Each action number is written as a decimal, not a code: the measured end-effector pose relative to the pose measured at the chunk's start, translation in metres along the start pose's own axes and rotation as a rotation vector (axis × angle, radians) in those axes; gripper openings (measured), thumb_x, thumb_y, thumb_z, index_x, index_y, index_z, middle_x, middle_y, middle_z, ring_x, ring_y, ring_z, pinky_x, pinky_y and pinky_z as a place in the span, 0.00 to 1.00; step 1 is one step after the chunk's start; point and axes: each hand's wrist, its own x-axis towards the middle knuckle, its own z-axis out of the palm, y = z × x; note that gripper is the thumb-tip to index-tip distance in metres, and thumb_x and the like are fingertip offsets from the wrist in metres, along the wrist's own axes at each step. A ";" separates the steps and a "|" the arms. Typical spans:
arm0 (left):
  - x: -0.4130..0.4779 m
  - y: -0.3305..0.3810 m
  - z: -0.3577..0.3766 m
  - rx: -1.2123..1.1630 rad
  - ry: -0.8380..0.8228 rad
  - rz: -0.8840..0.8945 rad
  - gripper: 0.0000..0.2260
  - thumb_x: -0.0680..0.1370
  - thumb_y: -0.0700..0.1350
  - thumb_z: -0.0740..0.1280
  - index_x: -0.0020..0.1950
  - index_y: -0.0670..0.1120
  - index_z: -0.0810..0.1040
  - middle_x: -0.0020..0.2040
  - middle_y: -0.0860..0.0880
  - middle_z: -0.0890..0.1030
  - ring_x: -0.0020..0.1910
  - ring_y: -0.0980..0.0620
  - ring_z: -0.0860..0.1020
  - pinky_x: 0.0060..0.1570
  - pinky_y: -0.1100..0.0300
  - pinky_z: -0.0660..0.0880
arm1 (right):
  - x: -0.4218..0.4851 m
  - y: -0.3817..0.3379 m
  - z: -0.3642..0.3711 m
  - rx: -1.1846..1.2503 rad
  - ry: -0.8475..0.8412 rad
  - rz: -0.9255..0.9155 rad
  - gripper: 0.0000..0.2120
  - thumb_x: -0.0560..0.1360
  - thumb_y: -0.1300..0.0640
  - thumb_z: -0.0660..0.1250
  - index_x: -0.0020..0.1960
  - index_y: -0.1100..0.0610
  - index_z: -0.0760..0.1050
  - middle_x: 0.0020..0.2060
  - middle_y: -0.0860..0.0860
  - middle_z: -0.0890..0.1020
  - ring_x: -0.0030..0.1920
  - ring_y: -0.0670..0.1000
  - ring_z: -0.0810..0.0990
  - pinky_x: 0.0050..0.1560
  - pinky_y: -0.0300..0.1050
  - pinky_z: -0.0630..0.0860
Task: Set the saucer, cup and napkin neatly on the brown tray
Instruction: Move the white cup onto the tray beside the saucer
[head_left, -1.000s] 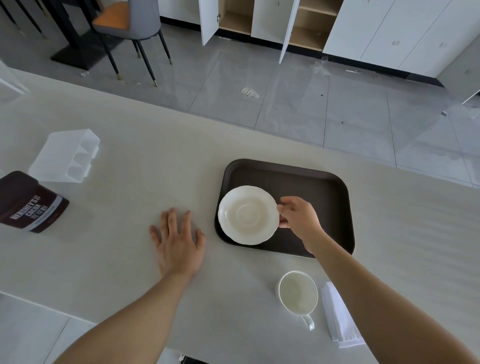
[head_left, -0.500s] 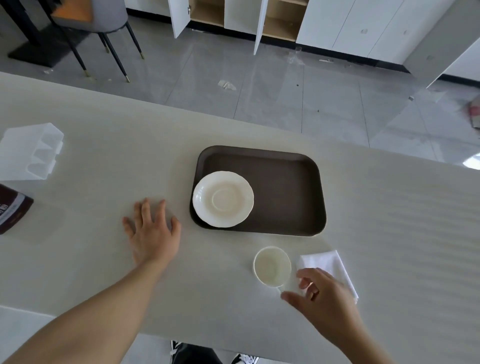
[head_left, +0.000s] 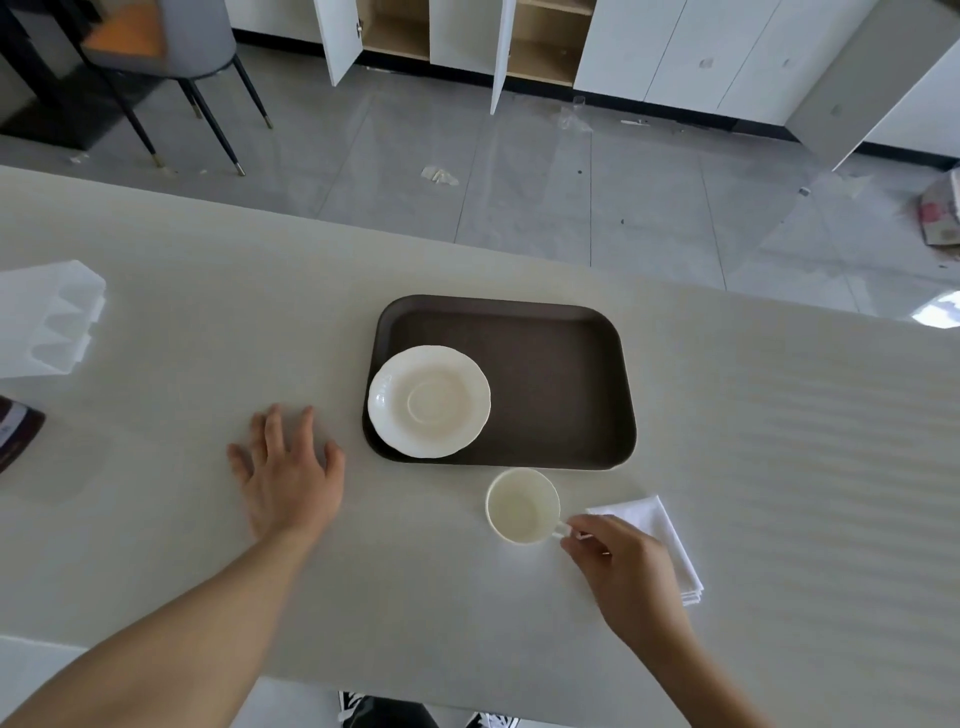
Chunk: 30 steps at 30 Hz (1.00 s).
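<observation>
Our right hand pinches the handle of the cup, the saucer up-left on the tray; left hand flat, far.

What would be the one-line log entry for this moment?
saucer: on tray | right hand: fingers at cup handle | napkin: on table | left hand: flat

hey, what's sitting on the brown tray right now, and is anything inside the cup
Only the saucer sits on the brown tray, at its near-left corner. The cup stands off the tray on the table and looks empty. The right hand covers most of its handle.
</observation>
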 end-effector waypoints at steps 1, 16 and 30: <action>0.000 0.000 0.000 0.001 -0.001 -0.002 0.27 0.75 0.55 0.54 0.72 0.47 0.69 0.75 0.40 0.65 0.77 0.40 0.58 0.74 0.36 0.50 | 0.004 0.001 -0.001 0.011 0.017 -0.015 0.05 0.71 0.64 0.78 0.44 0.56 0.84 0.35 0.46 0.84 0.34 0.48 0.80 0.38 0.31 0.73; -0.001 0.000 0.000 0.003 0.004 0.003 0.27 0.75 0.54 0.55 0.72 0.47 0.70 0.75 0.40 0.65 0.77 0.39 0.58 0.73 0.35 0.51 | 0.077 -0.007 -0.020 0.144 0.091 -0.120 0.07 0.74 0.65 0.73 0.50 0.55 0.84 0.40 0.46 0.85 0.43 0.43 0.81 0.40 0.28 0.74; 0.001 -0.002 0.003 0.012 0.007 -0.013 0.26 0.75 0.55 0.55 0.72 0.49 0.69 0.75 0.41 0.65 0.77 0.41 0.58 0.74 0.37 0.50 | 0.146 0.012 -0.010 0.169 -0.071 -0.028 0.07 0.77 0.65 0.70 0.50 0.56 0.84 0.41 0.53 0.86 0.42 0.50 0.86 0.45 0.39 0.79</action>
